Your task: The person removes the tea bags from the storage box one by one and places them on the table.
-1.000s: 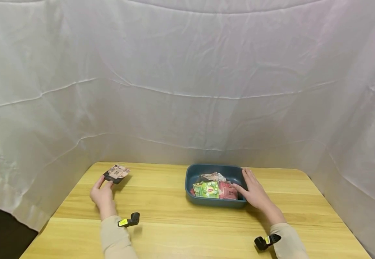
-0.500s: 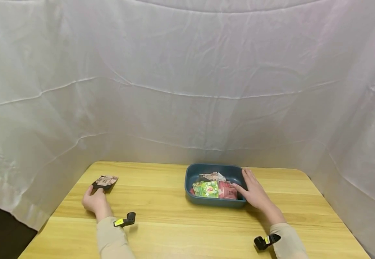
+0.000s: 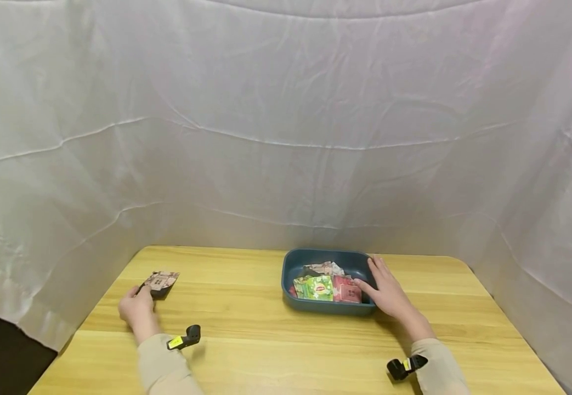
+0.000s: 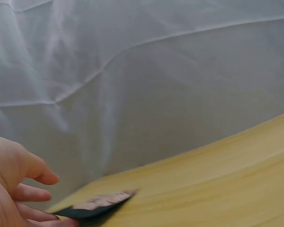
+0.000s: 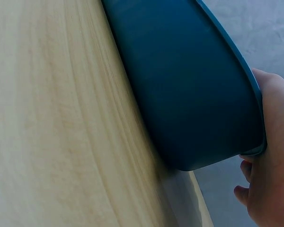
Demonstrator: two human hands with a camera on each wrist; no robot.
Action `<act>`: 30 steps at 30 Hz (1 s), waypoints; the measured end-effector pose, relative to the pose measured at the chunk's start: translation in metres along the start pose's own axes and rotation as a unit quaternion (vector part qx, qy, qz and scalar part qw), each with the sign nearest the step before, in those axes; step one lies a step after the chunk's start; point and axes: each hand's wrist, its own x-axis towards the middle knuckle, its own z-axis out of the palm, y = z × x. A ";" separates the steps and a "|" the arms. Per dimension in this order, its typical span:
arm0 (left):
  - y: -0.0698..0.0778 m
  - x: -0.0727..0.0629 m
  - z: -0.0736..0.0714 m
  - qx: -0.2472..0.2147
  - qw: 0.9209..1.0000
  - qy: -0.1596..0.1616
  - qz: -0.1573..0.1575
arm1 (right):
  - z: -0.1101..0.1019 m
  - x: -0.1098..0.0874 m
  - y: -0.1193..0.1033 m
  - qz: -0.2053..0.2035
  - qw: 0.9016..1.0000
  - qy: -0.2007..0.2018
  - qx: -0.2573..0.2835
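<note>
My left hand pinches one corner of a pink-and-black tea bag sachet at the table's left side. In the left wrist view the sachet looks tilted, its corner tucked between the fingers; whether it touches the table I cannot tell. On the right, my right hand grips the right rim of a dark blue plastic box, thumb over the inside and fingers outside. Inside the box lie a green Lipton sachet, a red sachet and a pink patterned sachet.
The box stands on a light wooden table, near its back edge. A pale curtain hangs right behind the table and along both sides. Each sleeve carries a small black wrist camera.
My left hand has carried the sachet left and a little nearer to me, and the sachet now sits lower. The right hand and the box have stayed in place.
</note>
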 end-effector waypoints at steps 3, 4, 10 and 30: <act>0.006 -0.002 -0.005 0.033 0.999 -0.010 0.004 | 0.000 0.001 0.000 -0.001 1.000 0.000 0.001; 0.007 -0.002 -0.006 0.040 0.999 -0.014 0.005 | 0.000 0.001 0.000 -0.001 1.000 0.000 0.001; 0.016 -0.007 -0.009 0.074 0.997 -0.035 0.012 | 0.001 0.001 0.000 -0.001 1.000 0.000 0.003; 0.068 -0.063 0.033 0.142 0.967 -0.093 0.188 | -0.001 0.000 0.000 0.000 1.000 0.001 0.007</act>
